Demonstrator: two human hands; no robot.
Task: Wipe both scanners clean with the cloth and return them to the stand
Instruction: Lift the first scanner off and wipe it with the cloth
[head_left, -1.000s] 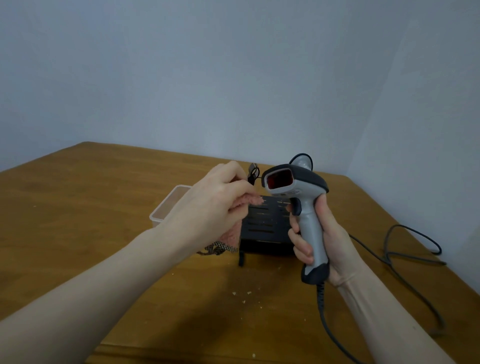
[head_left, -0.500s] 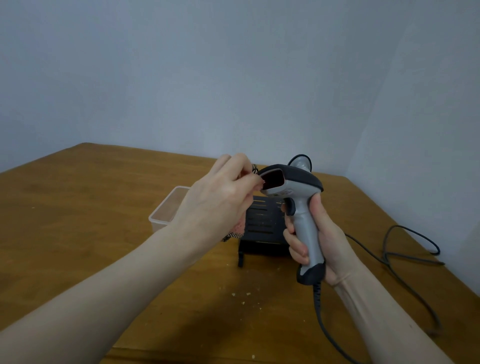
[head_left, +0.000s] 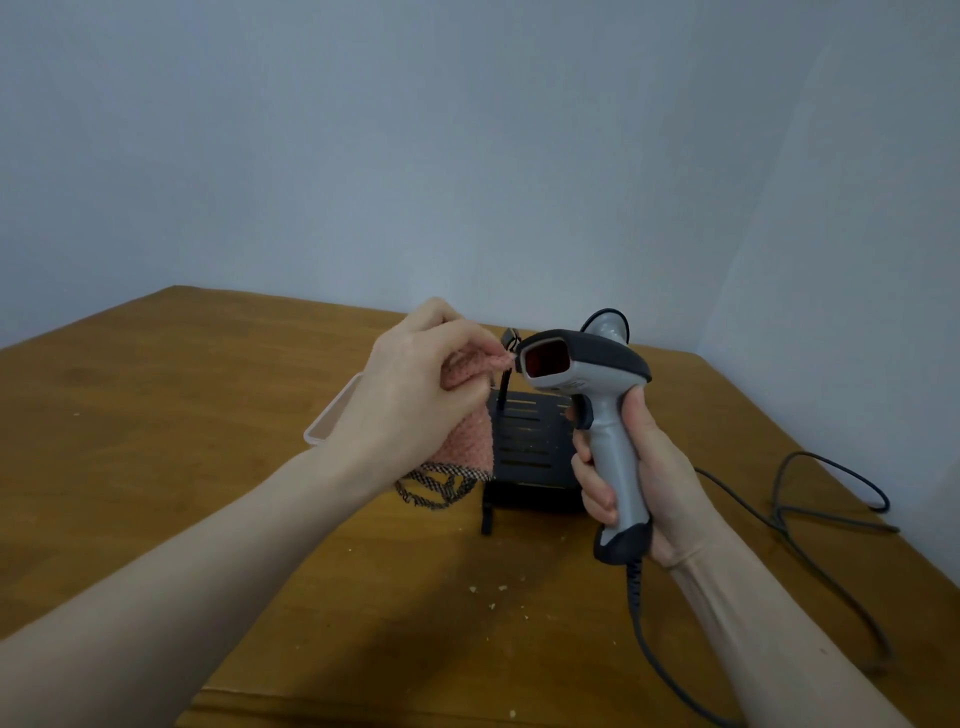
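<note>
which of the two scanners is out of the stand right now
The grey scanner with the red window, gripped upright in the right hand. The other scanner sits behind it by the black stand, only its top showing.

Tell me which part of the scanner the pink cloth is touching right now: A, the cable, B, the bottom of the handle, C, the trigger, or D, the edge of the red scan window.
D: the left hand presses a corner of the pink cloth against the left edge of the scanner head, beside its red window, while the right hand grips the handle.
</note>
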